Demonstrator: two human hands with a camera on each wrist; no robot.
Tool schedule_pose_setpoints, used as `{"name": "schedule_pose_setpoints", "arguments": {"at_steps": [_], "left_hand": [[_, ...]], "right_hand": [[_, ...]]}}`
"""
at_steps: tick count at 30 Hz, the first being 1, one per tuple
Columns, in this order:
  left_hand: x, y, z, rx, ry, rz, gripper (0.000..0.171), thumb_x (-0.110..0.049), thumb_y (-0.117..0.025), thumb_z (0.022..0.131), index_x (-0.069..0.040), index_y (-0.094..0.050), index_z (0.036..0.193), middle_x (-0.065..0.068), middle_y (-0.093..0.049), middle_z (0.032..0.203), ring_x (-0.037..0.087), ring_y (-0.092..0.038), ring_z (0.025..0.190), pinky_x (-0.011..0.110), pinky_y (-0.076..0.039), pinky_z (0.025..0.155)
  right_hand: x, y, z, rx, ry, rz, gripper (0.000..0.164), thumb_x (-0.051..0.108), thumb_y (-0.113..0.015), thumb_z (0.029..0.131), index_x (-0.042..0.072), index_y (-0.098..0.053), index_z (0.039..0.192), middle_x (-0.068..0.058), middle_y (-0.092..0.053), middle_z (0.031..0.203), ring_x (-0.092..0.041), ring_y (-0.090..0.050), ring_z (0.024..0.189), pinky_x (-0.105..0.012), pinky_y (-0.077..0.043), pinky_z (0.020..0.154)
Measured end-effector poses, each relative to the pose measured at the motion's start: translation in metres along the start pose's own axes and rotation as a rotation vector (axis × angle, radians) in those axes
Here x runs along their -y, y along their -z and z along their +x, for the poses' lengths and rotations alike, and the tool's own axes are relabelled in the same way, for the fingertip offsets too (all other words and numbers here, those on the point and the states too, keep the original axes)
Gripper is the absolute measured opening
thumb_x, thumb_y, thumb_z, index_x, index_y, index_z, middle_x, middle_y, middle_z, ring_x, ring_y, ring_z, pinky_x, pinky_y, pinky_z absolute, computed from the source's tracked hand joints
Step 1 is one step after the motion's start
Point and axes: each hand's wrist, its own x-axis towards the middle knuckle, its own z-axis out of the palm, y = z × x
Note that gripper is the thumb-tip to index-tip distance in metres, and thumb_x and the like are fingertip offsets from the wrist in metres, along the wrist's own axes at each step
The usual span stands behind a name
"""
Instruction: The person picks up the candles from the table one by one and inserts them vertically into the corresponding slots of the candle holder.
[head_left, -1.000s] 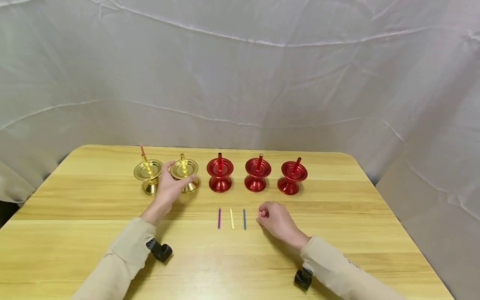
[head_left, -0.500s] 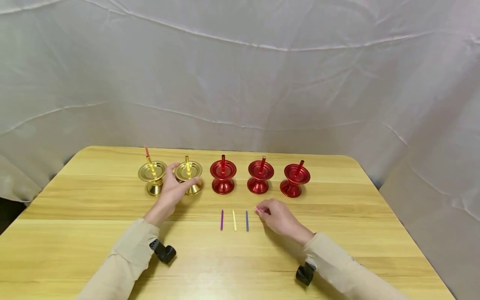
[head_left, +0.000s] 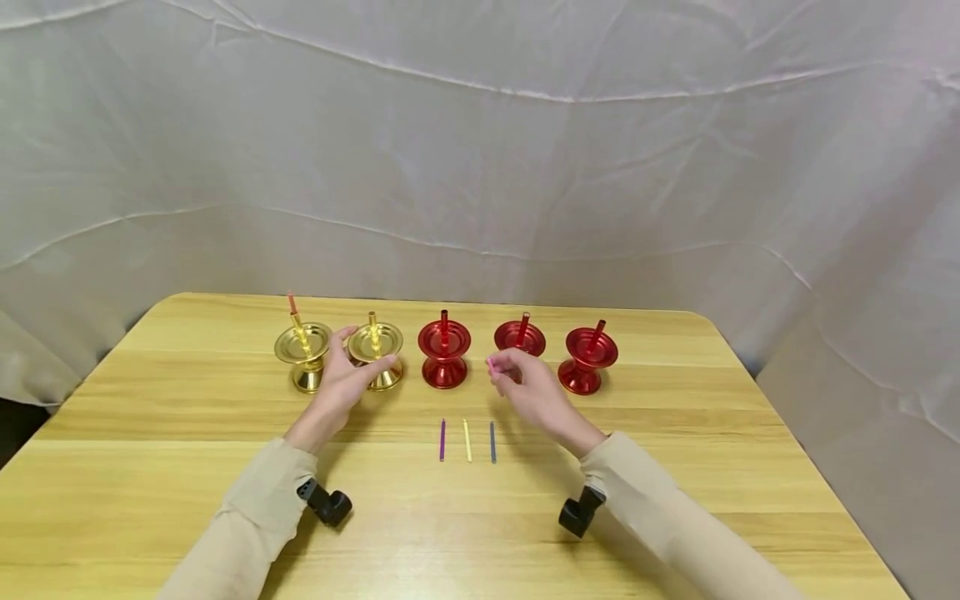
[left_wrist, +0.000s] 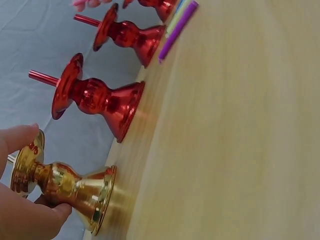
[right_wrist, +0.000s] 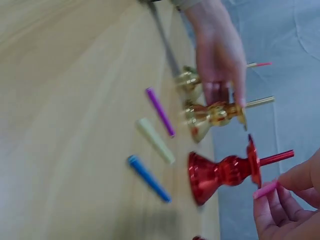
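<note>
My left hand [head_left: 337, 387] grips the second gold candle holder [head_left: 377, 343] from the left, thumb and fingers spread around its dish. In the left wrist view that gold holder [left_wrist: 75, 185] stands on its base, with a finger below the dish. My right hand [head_left: 536, 396] pinches a small pink candle [right_wrist: 265, 190] between thumb and fingertips, raised above the table. It overlaps the second red candle holder [head_left: 512, 333] from the right in the head view. In the right wrist view the candle is close beside the dish of the middle red holder [right_wrist: 232, 171].
The leftmost gold holder [head_left: 307, 375] carries a pinkish-red candle [head_left: 292, 302]. Another red holder [head_left: 585, 362] ends the row at right. Purple [head_left: 442, 440], yellow [head_left: 467, 440] and blue [head_left: 492, 442] candles lie in front. A grey curtain [head_left: 480, 167] hangs behind the table.
My right hand has lifted the pink candle off the table and moved it forward and left toward the red holders. My left hand stays at the gold candle holder.
</note>
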Motion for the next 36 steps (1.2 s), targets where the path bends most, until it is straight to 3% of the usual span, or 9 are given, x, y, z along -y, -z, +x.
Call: {"name": "schedule_pose_setpoints", "arguments": {"at_steps": [5, 11, 18, 27, 32, 36], "left_hand": [[0.000, 0.000, -0.001, 0.011, 0.009, -0.014, 0.087, -0.012, -0.070, 0.089, -0.009, -0.009, 0.151, 0.027, -0.025, 0.149, 0.035, -0.028, 0.138, 0.043, -0.022, 0.114], [0.001, -0.001, -0.002, 0.010, 0.010, -0.029, 0.087, -0.010, -0.069, 0.089, -0.009, -0.008, 0.151, 0.025, -0.024, 0.151, 0.034, -0.027, 0.138, 0.042, -0.021, 0.114], [0.002, -0.001, -0.002, 0.004, -0.009, -0.057, 0.088, -0.009, -0.068, 0.090, -0.008, -0.006, 0.152, 0.026, -0.023, 0.151, 0.034, -0.027, 0.139, 0.040, -0.023, 0.114], [0.006, 0.000, -0.005, -0.013, -0.032, -0.077, 0.087, -0.009, -0.068, 0.090, -0.007, -0.006, 0.152, 0.026, -0.024, 0.152, 0.032, -0.028, 0.139, 0.039, -0.025, 0.113], [0.005, -0.001, -0.005, -0.015, -0.040, -0.091, 0.086, -0.009, -0.067, 0.091, -0.007, -0.007, 0.152, 0.026, -0.027, 0.151, 0.031, -0.031, 0.137, 0.038, -0.027, 0.112], [0.005, -0.002, -0.004, -0.023, -0.049, -0.093, 0.084, -0.007, -0.067, 0.090, -0.005, -0.008, 0.151, 0.026, -0.029, 0.150, 0.032, -0.032, 0.136, 0.038, -0.027, 0.112]], "right_hand": [[0.015, -0.007, 0.011, -0.017, 0.029, 0.064, 0.018, 0.002, -0.061, 0.093, 0.000, -0.064, 0.111, -0.005, -0.063, 0.088, -0.019, -0.059, 0.074, -0.027, -0.046, 0.063], [0.032, -0.015, 0.028, -0.031, 0.070, 0.089, 0.020, 0.002, -0.060, 0.094, -0.001, -0.064, 0.113, -0.008, -0.065, 0.098, -0.020, -0.062, 0.088, -0.029, -0.052, 0.075], [0.057, -0.027, 0.049, -0.058, 0.105, 0.111, 0.020, 0.002, -0.060, 0.094, -0.001, -0.063, 0.113, -0.010, -0.064, 0.100, -0.021, -0.060, 0.094, -0.029, -0.051, 0.082], [0.091, -0.043, 0.084, -0.020, 0.154, 0.204, 0.018, -0.001, -0.059, 0.094, -0.002, -0.062, 0.112, -0.012, -0.064, 0.095, -0.025, -0.060, 0.080, -0.021, -0.048, 0.069], [0.104, -0.052, 0.098, -0.005, 0.130, 0.262, 0.015, -0.002, -0.059, 0.093, -0.002, -0.061, 0.108, -0.011, -0.063, 0.093, -0.034, -0.062, 0.085, -0.019, -0.047, 0.067], [0.108, -0.061, 0.103, -0.009, 0.101, 0.292, 0.013, -0.003, -0.060, 0.092, -0.002, -0.061, 0.105, -0.013, -0.065, 0.093, -0.030, -0.063, 0.084, -0.017, -0.046, 0.066]]}}
